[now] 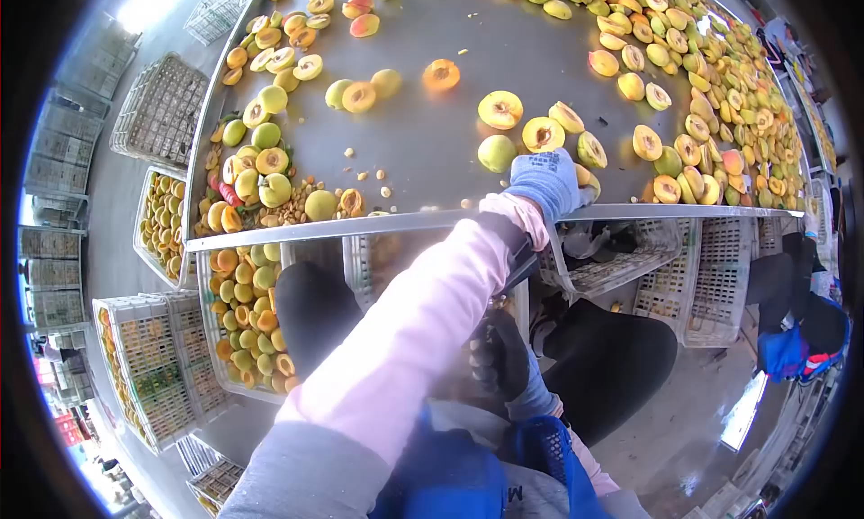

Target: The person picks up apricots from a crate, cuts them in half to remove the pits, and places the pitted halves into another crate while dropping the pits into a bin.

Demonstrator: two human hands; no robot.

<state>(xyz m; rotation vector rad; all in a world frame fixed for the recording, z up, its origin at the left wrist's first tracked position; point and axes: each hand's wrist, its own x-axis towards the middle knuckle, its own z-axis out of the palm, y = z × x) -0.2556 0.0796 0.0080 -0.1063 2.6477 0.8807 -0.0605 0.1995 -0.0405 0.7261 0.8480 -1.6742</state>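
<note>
My left hand [544, 182], in a blue-grey glove, reaches over the table's near edge among cut yellow peaches. Its fingers curl down, and what they hold, if anything, is hidden. Beside its right side is a peach half [587, 179], touching or nearly so. Just beyond the glove lies a peach half [544, 135] cut face up, with a rounded green-yellow peach [497, 153] to its left. Below the edge, near my lap, my right hand [498, 352] wears a black glove. Its fingers are closed, and their contents cannot be made out.
The metal table [405, 150] has a raised rim in front. Many peach halves [720, 123] heap along its right side; more peaches and loose pits [292, 215] lie left. A crate of peaches [243, 312] stands under the left edge, other crates [661, 258] under the right.
</note>
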